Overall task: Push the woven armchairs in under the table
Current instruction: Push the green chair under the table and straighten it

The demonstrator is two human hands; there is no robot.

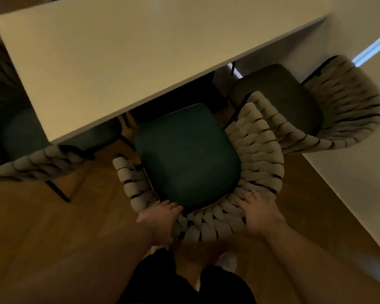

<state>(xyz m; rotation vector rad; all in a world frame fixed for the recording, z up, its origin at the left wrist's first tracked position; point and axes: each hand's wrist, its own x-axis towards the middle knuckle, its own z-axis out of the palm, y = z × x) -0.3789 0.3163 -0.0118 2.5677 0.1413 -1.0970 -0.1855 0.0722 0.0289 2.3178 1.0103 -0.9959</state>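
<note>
A woven armchair [257,154] with a dark green seat cushion stands right in front of me, its seat mostly out from under the white table [119,58]. My left hand [160,216] grips the left part of its curved woven backrest. My right hand [258,212] grips the backrest's right part. A second woven armchair [347,110] stands to the right, its seat partly under the table's end. A third woven armchair [37,165] on the left sits with its seat largely beneath the tabletop.
A light wall [349,194] runs close along the right side, behind the right armchair. Wooden floor [53,238] lies open to the left and behind me. My dark-clothed legs [184,286] are directly behind the middle chair.
</note>
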